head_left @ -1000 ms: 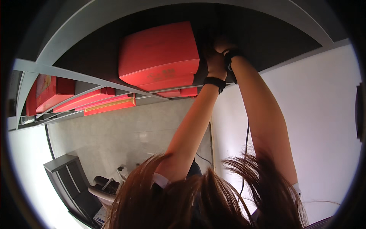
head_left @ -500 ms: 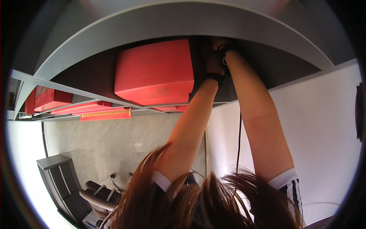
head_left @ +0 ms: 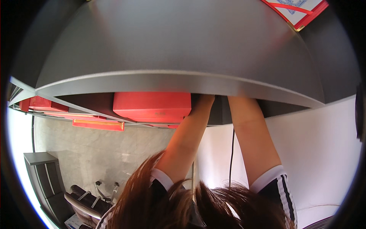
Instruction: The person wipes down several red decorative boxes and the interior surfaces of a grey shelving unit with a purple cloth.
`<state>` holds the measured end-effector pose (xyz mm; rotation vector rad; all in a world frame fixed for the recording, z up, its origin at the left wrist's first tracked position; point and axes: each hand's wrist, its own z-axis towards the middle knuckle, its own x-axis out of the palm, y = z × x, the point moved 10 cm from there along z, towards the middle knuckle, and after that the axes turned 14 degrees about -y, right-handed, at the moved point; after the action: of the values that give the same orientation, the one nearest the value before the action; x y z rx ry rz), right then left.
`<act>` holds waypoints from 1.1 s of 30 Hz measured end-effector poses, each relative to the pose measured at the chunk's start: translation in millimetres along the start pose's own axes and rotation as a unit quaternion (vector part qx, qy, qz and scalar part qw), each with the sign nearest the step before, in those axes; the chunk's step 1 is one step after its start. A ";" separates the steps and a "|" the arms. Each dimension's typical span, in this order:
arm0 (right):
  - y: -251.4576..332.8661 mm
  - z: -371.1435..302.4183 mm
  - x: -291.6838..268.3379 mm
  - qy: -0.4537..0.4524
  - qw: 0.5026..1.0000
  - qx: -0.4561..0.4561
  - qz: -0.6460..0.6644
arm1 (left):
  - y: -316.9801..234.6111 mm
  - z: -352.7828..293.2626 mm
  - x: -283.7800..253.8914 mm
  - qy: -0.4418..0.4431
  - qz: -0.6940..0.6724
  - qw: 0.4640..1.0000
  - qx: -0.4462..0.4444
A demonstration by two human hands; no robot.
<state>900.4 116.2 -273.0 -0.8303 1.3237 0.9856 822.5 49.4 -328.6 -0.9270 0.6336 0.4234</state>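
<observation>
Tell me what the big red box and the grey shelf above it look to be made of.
Red box: likely card or paperboard with a smooth matte to satin wrap; sharp edges and flat, even colour suggest this. Grey shelf: probably painted metal or laminated board; its smooth, faintly sheened surface and thin edge leave it open.

Storeroom or shop: grey metal shelves (head_left: 171,82) of red boxes (head_left: 152,105).

Grey shelving, pale walls, a dark chair far below.
Broad grey shelf board (head_left: 183,49) overhead; red-edged flat package (head_left: 301,9) at top right; further red boxes (head_left: 38,104) along the left shelf; black cable (head_left: 231,152) hanging down the white wall (head_left: 320,152); dark cabinet (head_left: 42,175).
</observation>
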 end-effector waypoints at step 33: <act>69.0 -97.4 13.9 0.017 0.996 -0.065 0.063 | 7.5 -80.7 -23.2 0.139 0.391 0.903 0.106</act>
<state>799.1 54.4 -291.8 -0.8730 1.3645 1.1731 775.1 -15.8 -353.2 -0.4904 1.2974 0.9246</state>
